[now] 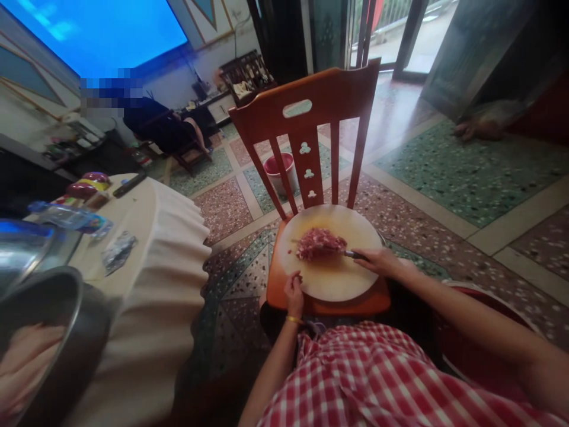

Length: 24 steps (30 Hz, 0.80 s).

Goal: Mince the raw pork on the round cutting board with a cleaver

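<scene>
A round pale cutting board [338,287] rests on the seat of a wooden chair [306,89] in front of me. Chopped reddish meat [317,243] is heaped near the board's middle. My right hand [376,261] grips the handle of a knife [353,254] from the right side; the blade is mostly hidden at the meat. At the board's near left edge is my left hand [293,290], its fingers curled together just below the heap. What those fingers hold, if anything, is too small to make out.
On the left, a cloth-covered table [146,237] bears a large dark pot [84,332] with pale meat inside, a plastic bottle [71,217] and another knife [129,185]. Behind the chair stands a bucket [287,178]. A seated person [151,124] is farther back. A red basin [480,338] sits at right.
</scene>
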Available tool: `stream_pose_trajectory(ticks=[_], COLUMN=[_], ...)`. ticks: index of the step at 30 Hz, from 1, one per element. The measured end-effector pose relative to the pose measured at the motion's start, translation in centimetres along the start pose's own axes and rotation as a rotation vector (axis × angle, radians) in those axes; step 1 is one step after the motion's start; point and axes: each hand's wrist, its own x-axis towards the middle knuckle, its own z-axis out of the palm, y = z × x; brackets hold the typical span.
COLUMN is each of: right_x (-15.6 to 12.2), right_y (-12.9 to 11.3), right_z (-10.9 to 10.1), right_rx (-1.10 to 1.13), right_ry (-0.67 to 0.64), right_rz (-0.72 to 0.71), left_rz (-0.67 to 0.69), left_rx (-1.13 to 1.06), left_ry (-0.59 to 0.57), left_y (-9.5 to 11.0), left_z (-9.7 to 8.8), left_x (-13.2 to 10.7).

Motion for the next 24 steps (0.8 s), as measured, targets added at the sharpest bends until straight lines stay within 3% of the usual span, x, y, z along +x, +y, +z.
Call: stream_pose_trajectory(ticks=[3, 5, 7, 10, 12, 15, 18, 20, 24], right_x=[0.1, 0.1, 0.1, 0.3, 0.4, 0.7, 1.0, 1.1, 1.0], right_y=[-2.6, -4.6, -6.8, -10.1, -11.7, -12.1, -11.1, -10.9, -11.9], right_z=[0.3, -0.5, -2.3, -5.7, -6.5, -4.5, -1.9, -1.8, -3.1], right_rx=[0.102, 0.198, 0.308, 0.378, 0.350, 0.270, 0.240, 0.245, 0.323], right_ry=[-0.025, -0.033, 0.039, 0.256, 0.393, 0.388, 0.106, 0.031, 0.250], right_rz=[0.267, 0.344, 0.338, 0.269, 0.231, 0.278, 0.360, 0.374, 0.208], left_rz=[0.031, 0.048, 0.060, 0.062, 0.064, 0.066, 0.064, 0.074, 0.085], left_rx=[0.015, 0.028, 0.047, 0.077, 0.088, 0.090, 0.096, 0.101, 0.106], left_ry=[-0.065, -0.123, -0.184, -0.224, -0.226, -0.232, -0.231, -0.241, -0.251], left_y=[-0.4, -0.5, -0.6, -0.9, -1.3, -1.8, -1.9, -1.9, -1.9], left_z=[1.4, 2.4, 3.2, 3.8, 3.8, 3.6, 3.4, 3.3, 3.4], left_x=[0.3, 0.6, 0.8, 0.7, 0.6, 0.6, 0.7, 0.8, 0.6])
